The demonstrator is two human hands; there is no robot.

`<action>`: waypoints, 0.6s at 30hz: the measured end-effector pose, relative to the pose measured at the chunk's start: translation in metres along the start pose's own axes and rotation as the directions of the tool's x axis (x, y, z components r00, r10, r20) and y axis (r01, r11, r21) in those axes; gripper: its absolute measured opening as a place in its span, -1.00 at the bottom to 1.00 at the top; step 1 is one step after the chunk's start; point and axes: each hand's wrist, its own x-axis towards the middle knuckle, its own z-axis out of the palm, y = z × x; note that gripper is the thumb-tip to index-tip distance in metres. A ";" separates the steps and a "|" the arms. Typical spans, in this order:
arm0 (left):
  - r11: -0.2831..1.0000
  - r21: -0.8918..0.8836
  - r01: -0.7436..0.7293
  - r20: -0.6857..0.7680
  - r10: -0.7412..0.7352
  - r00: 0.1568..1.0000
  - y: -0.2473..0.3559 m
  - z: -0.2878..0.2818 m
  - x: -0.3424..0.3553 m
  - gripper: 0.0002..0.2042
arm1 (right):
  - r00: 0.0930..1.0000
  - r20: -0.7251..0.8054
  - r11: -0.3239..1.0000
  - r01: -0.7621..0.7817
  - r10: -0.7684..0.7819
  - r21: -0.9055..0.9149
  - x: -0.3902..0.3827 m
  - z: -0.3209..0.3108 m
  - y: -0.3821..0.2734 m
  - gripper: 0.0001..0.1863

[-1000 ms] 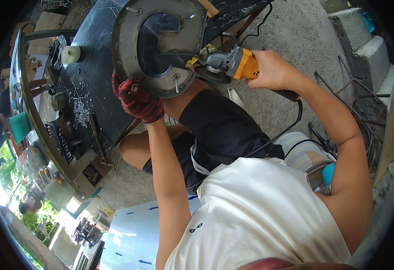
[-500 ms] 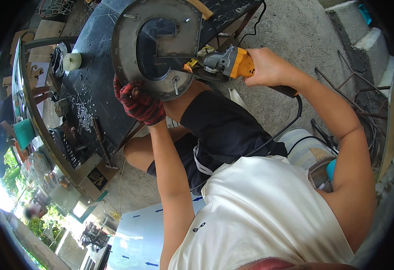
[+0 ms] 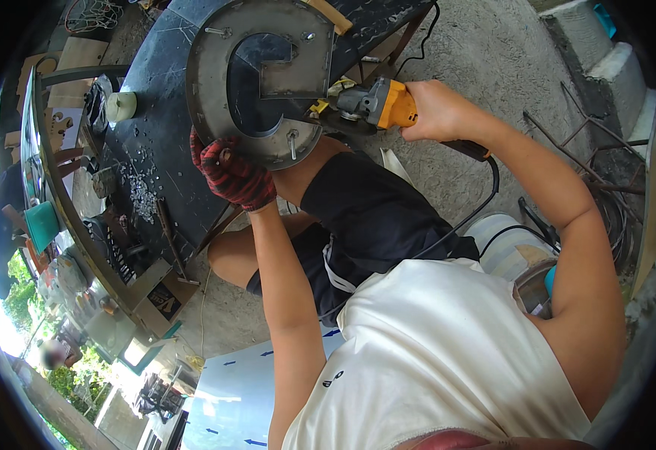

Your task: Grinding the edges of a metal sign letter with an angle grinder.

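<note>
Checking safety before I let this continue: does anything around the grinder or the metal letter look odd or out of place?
Yes. The left hand wears a red knit glove, but the right hand gripping the angle grinder is bare. The metal letter overhangs the workbench edge, above the person's knee.

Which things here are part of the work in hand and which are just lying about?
In use: round grey metal plate with a letter-shaped cutout; yellow-bodied angle grinder; left hand in a red glove; bare right hand.

Lying about: pale tape roll; scattered small metal bits; teal cup.
</note>
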 end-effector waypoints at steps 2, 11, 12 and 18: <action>1.000 0.019 -0.009 0.004 0.009 1.000 -0.002 -0.003 0.002 -0.89 | 0.996 0.059 0.997 -0.069 0.067 0.037 0.001 0.004 0.001 -0.42; 0.806 -0.503 0.314 -0.018 -0.373 0.928 -0.013 -0.002 0.013 -0.86 | 0.986 -0.098 0.972 -0.115 0.138 0.206 -0.043 0.030 0.003 -0.45; 0.790 -0.508 0.344 -0.021 -0.410 0.912 -0.008 0.000 0.014 -0.84 | 0.987 -0.095 0.974 -0.110 0.131 0.199 -0.045 0.033 0.003 -0.45; 0.948 0.269 0.171 -0.059 -0.161 0.985 0.007 0.003 0.015 -0.79 | 0.964 -0.249 0.962 -0.018 0.089 0.272 -0.059 0.050 -0.006 -0.46</action>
